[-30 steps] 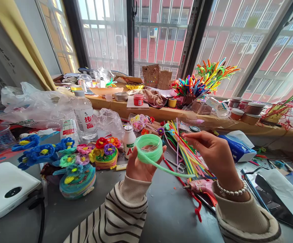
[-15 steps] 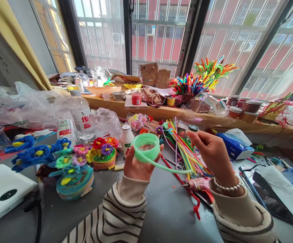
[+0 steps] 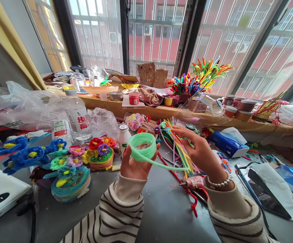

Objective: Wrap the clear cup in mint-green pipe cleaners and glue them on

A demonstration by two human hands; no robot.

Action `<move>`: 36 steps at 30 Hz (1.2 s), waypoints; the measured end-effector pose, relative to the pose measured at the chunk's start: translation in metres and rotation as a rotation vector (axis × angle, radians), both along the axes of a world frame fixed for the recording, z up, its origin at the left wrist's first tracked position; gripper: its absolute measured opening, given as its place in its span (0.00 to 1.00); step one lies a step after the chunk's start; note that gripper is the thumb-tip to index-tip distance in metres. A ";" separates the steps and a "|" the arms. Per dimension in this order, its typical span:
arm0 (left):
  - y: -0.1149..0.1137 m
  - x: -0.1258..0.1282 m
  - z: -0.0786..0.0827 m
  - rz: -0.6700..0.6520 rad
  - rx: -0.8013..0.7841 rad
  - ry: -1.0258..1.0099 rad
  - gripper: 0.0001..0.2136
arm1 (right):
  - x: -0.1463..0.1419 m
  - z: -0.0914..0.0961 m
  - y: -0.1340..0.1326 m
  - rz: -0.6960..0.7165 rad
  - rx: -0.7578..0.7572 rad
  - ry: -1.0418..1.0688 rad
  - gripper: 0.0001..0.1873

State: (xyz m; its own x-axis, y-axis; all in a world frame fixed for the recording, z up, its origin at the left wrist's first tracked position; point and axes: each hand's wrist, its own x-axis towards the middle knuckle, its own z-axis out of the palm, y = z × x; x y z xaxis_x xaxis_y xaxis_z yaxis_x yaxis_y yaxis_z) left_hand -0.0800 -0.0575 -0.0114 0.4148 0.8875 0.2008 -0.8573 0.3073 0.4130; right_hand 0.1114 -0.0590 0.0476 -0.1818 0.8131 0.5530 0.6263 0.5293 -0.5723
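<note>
My left hand [image 3: 136,167] is closed around a small round container wound with mint-green pipe cleaner [image 3: 143,153]. Its open top tilts toward me, and a loose tail of the pipe cleaner [image 3: 174,168] sticks out to the right. Empty, with fingers stretched out, my right hand [image 3: 199,152] is above a bundle of coloured pipe cleaners [image 3: 179,148]. Whether its fingertips touch them I cannot tell. Below that hand lies a pink glue gun [image 3: 195,182], partly hidden by the wrist. Scissors [image 3: 175,162] lie between the hands.
Fuzzy flower pots [image 3: 70,185] and a second flower pot [image 3: 102,160] stand left, near a white device [image 3: 3,195]. Behind are a water bottle [image 3: 77,116] and a small white bottle [image 3: 123,136]. A tissue pack [image 3: 223,143] and a black-edged tablet [image 3: 265,194] lie right.
My right hand has moved left and opened, from closed fingers to stretched ones. My left hand keeps hold of the wound container. The view has shifted slightly.
</note>
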 end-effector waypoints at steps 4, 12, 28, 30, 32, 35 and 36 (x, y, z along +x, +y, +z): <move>0.000 0.001 -0.001 0.026 -0.022 -0.001 0.23 | 0.001 0.002 -0.001 -0.061 -0.036 0.039 0.11; 0.001 0.007 0.000 0.187 -0.126 0.013 0.26 | -0.008 0.008 -0.014 0.026 -0.015 0.089 0.07; 0.000 0.015 0.003 0.321 -0.232 0.043 0.15 | -0.029 -0.002 -0.016 0.283 -0.358 0.034 0.14; 0.001 0.016 0.001 0.317 -0.236 0.034 0.15 | -0.028 -0.002 -0.015 0.251 -0.334 0.034 0.13; 0.002 0.017 0.000 0.298 -0.223 0.031 0.15 | -0.025 -0.001 -0.014 0.215 -0.304 0.025 0.13; 0.000 0.017 0.000 0.238 -0.175 0.042 0.14 | -0.020 0.003 -0.013 0.179 -0.280 0.011 0.12; -0.001 0.017 0.000 0.206 -0.154 0.053 0.13 | -0.018 0.004 -0.013 0.172 -0.273 0.005 0.11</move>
State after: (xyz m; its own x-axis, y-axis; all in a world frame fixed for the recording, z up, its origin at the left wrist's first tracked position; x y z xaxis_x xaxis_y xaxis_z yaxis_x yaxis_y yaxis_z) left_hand -0.0634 -0.0585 -0.0110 0.2281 0.9728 0.0392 -0.8870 0.1910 0.4205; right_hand 0.0929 -0.0716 0.0515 -0.3272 0.8892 0.3199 0.5379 0.4536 -0.7105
